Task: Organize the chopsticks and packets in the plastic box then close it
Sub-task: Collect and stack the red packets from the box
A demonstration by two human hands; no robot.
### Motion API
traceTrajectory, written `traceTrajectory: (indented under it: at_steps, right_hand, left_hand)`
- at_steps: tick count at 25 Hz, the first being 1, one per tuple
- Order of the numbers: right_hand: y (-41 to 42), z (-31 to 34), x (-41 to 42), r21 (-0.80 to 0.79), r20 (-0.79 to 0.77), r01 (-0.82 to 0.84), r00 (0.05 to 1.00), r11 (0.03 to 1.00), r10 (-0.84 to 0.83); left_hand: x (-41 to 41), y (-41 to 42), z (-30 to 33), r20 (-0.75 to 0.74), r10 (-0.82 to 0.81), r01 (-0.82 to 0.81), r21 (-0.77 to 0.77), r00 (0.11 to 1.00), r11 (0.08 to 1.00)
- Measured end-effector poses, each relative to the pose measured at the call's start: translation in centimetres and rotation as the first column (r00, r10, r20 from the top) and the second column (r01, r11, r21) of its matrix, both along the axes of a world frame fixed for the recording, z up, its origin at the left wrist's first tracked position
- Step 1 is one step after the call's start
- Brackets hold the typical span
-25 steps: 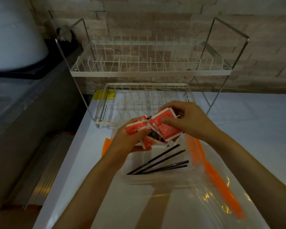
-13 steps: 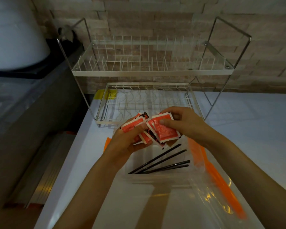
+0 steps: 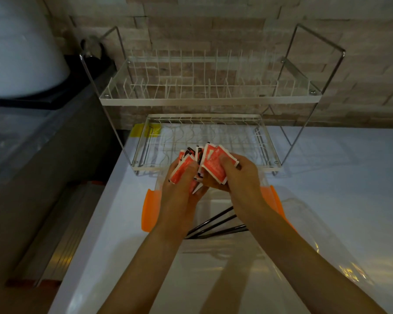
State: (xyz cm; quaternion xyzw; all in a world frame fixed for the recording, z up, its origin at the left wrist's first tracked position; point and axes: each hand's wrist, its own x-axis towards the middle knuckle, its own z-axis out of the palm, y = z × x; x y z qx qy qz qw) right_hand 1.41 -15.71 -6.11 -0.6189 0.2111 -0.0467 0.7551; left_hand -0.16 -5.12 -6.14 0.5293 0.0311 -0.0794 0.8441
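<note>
Both hands hold a fanned bunch of red sauce packets (image 3: 213,167) above the far end of the clear plastic box (image 3: 222,243), approx. frame centre. Left hand (image 3: 182,189): thumb pressed on the front of one red packet, fingers curled under the bunch. Right hand (image 3: 238,175): thumb pinching the biggest red packet from the front, other fingers wrapped behind. Packets are red w/ white edges, a few show black panels; there is pale print on them but too small and blurred to read, no brand legible.

Black chopsticks (image 3: 216,225) lie inside the box at 6 o'clock from the packets, slanted, partly hidden under the wrists. Box has orange latches: one (image 3: 149,211) at 8 o'clock of the hands, another (image 3: 272,198) at 4 o'clock. Its clear lid (image 3: 327,241) lies open at 4–5 o'clock, beside the box on the white countertop (image 3: 349,177).

At 12 o'clock, a two-tier wire dish rack (image 3: 209,96) stands against a stone-tile wall (image 3: 213,23). Yellow item (image 3: 143,130) behind the rack's lower tier, approx. 11 o'clock; cannot tell what.
</note>
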Motion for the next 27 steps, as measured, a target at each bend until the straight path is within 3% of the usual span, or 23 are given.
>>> traceTrajectory:
  at_steps: [5,9,13,20,23,27]
  right_hand:
    - [0.0,0.0,-0.4,-0.018,0.005,-0.062,0.998,0.998,0.062]
    - [-0.3,-0.1,-0.6,-0.062,0.01,-0.083,0.996,0.995,0.084]
    - [-0.8,-0.3,-0.5,0.02,-0.006,-0.033,0.999,0.999,0.033]
    - [0.2,-0.4,-1.3,0.128,-0.008,-0.161,0.987,0.979,0.164]
    - [0.0,-0.4,-1.2,0.078,-0.021,-0.157,0.987,0.985,0.159]
    - [-1.0,0.1,-1.1,-0.151,0.036,-0.239,0.968,0.959,0.247]
  left_hand:
    - [-0.1,-0.3,-0.6,0.004,-0.006,0.006,0.013,1.0,1.0]
    - [-0.2,0.0,-0.8,-0.028,-0.051,0.048,-0.092,0.998,0.995]
    - [0.3,0.5,-0.7,-0.048,-0.069,0.06,-0.178,0.996,0.982]
    - [0.8,-0.6,-1.3,-0.068,-0.02,0.006,-0.198,0.997,0.98]
    - [0.7,0.0,-1.0,-0.104,-0.14,0.108,-0.264,0.985,0.958]
    - [0.8,1.1,0.0,-0.131,-0.325,0.268,-0.33,0.937,0.905]
